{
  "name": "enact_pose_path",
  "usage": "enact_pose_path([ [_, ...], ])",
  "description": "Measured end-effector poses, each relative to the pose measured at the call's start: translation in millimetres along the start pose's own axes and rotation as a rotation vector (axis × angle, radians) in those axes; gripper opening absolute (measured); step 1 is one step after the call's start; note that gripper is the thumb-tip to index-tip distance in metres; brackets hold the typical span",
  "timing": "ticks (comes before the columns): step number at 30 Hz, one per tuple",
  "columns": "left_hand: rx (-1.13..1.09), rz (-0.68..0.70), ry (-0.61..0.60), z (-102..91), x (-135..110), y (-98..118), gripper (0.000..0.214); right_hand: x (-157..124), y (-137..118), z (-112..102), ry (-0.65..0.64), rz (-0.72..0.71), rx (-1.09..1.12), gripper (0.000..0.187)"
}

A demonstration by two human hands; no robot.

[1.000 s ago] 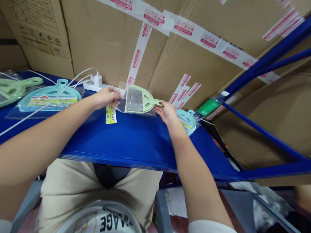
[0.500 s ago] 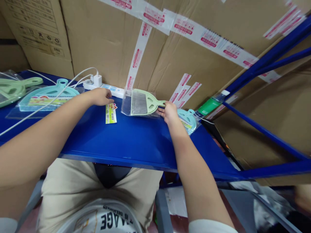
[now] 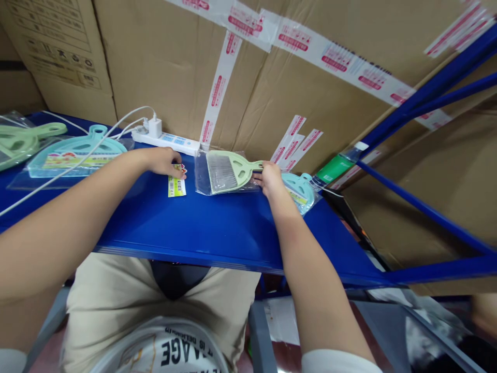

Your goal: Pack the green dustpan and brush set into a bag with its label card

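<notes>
Your left hand (image 3: 163,160) rests with its fingertips on the yellow label card (image 3: 177,183), fingers curled loosely together, gripping nothing. Your right hand (image 3: 267,176) is pinched on the handle of the green brush (image 3: 229,170) — it lies flat in its clear bag (image 3: 204,173) on the blue surface (image 3: 217,223), just beside the card. A teal dustpan (image 3: 301,190) lies behind that hand — a white power strip (image 3: 166,141) sits near the cardboard boxes (image 3: 272,88).

On the table (image 3: 217,228), the label card (image 3: 177,182) lies left of the bagged brush (image 3: 227,172), a bagged dustpan (image 3: 298,190) right of it, the power strip (image 3: 166,140) farther back, and 2 bagged dustpans (image 3: 73,154) far left.
</notes>
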State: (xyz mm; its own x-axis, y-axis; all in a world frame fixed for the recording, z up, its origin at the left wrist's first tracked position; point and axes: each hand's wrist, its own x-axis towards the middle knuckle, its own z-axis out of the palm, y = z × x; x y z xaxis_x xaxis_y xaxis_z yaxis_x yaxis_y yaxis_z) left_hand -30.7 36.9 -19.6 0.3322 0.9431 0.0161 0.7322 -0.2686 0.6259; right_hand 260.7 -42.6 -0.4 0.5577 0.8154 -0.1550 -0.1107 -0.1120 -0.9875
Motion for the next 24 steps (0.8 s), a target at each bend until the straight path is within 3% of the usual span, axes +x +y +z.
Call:
enact_pose_path([
  [6,0.253,0.107,-0.031,1.5,2.6,-3.8,0.034,0.8,2.0,-0.2,-0.012,0.025,-0.066,0.023],
  [11,0.315,0.133,-0.011,2.1,2.7,-3.3,0.051,1.8,4.8,0.0,-0.015,0.029,-0.153,0.021],
  [16,0.440,0.079,-0.183,-3.9,-4.9,9.5,0.071,0.8,4.8,0.1,-0.026,0.040,-0.241,0.019],
  [24,0.415,0.081,-0.194,-3.8,-5.2,7.9,0.071,-7.3,3.4,2.3,-0.054,0.069,-0.337,0.013],
])
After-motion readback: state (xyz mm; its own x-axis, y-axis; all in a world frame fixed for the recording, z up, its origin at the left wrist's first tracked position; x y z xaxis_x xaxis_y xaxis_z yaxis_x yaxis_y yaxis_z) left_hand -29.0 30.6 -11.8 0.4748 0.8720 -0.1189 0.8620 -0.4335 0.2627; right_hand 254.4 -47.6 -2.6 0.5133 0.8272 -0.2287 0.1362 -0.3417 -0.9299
